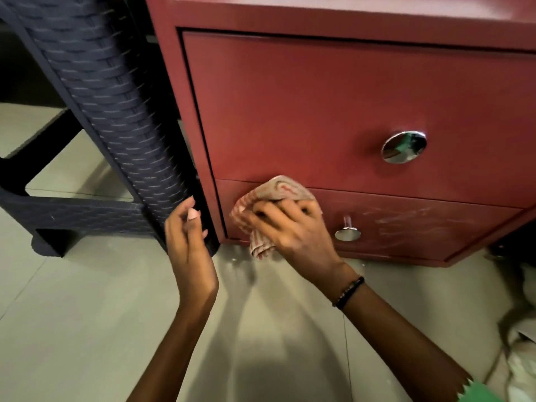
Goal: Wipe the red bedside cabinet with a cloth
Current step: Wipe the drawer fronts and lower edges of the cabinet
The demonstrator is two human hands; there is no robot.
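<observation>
The red bedside cabinet [304, 105] fills the upper right, with a large upper drawer and a narrow lower drawer, each with a round chrome knob. My right hand [293, 230] presses a bunched red-and-white patterned cloth [278, 192] against the left end of the lower drawer front, just left of the lower knob [347, 234]. A tail of the cloth hangs below my fingers. My left hand [188, 242] hovers open beside the cabinet's lower left corner, holding nothing. Pale smear marks show on the lower drawer to the right of the knob.
A dark woven plastic chair [116, 117] stands close against the cabinet's left side, its leg next to my left hand. The floor [87, 329] is pale tile. White crumpled bags or cloth [519, 343] lie at the right edge. The upper knob [403, 147] juts out.
</observation>
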